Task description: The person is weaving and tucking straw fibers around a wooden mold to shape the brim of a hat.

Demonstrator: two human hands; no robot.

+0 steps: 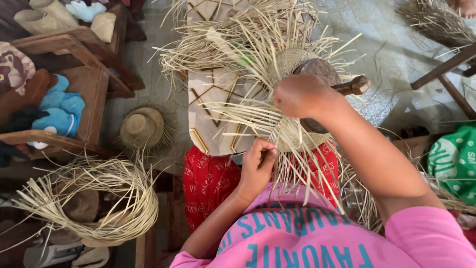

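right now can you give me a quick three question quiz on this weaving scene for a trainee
1. True or false: the left hand pinches straw strands at the lower edge of the half-woven straw hat.
2. What does the right hand rest on? A) the finished hat on the floor B) the half-woven straw hat over its round wooden mould C) the blue soft toy
3. Fill in: the small finished straw hat lies on the ____, beside the wooden bench.

Key: 1 true; 2 B; 3 floor
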